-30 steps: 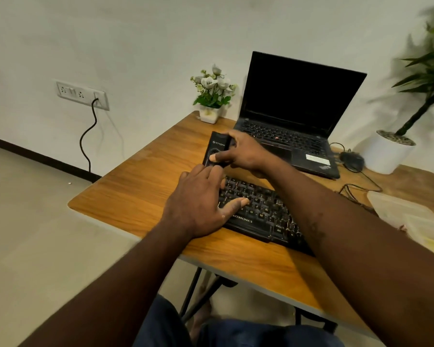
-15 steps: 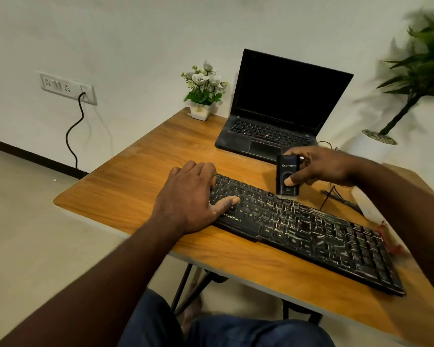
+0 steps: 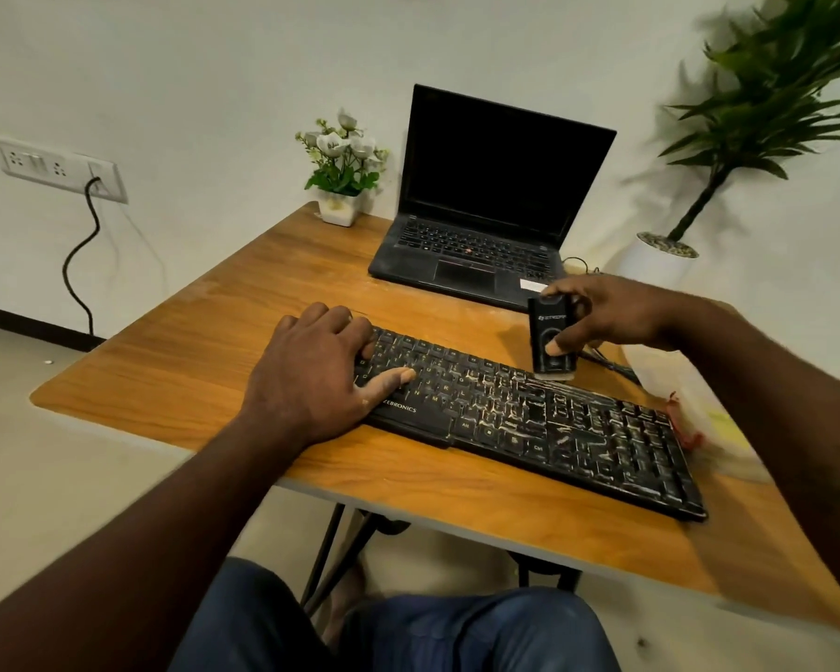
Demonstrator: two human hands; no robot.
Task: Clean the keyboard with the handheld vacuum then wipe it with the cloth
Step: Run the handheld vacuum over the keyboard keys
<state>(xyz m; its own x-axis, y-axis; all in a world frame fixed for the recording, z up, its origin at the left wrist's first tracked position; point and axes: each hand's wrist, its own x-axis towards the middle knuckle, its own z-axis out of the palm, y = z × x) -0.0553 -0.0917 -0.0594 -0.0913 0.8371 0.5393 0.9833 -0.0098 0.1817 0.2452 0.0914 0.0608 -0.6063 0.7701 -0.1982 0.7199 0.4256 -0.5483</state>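
Right of centre in the frame, the right hand (image 3: 617,312) grips the black handheld vacuum (image 3: 550,327) upright. Its fingers (image 3: 573,289) curl over the top and the thumb presses the front. The vacuum's lower end touches the back edge of the keyboard (image 3: 554,424), which lies slantwise across the tabletop (image 3: 190,361). At centre frame, the left hand (image 3: 311,380) rests flat on the keyboard's left end, fingers loosely spread on the keys.

This is a small home office: a wooden table (image 3: 175,361) against a plain white wall (image 3: 214,65) carries an open laptop (image 3: 495,196) at 12 o'clock and a keyboard (image 3: 554,419), with potted flowers (image 3: 343,167) at 11, a leafy plant (image 3: 757,104) at 2 and a wall socket (image 3: 59,169) at 9.
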